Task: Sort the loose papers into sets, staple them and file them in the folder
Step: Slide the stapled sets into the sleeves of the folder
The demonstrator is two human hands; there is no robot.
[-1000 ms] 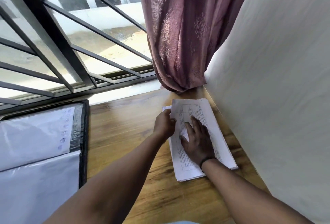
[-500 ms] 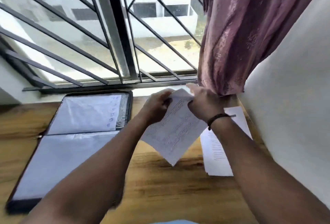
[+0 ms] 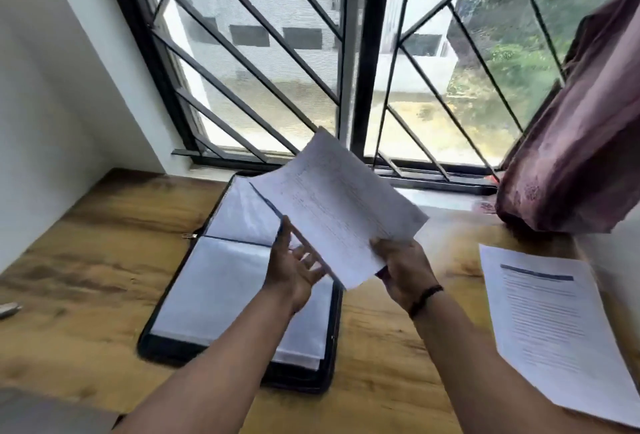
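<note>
Holding the paper set (image 3: 337, 206) over the open folder (image 3: 221, 281), our right hand (image 3: 403, 269) pinches one corner while our left hand (image 3: 294, 267) lies slack beneath; sheets may slip apart.

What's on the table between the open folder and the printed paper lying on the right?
Only bare wood of the table lies there in the head view; the right hand and forearm cross above it, between folder and paper stack.

Our both forearms reach forward, raised. Our left hand (image 3: 294, 269) palm up, fingers loosely spread, thumb upright. Our right hand (image 3: 403, 269) curled, pinching sheet edge; dark band on right wrist.
</note>
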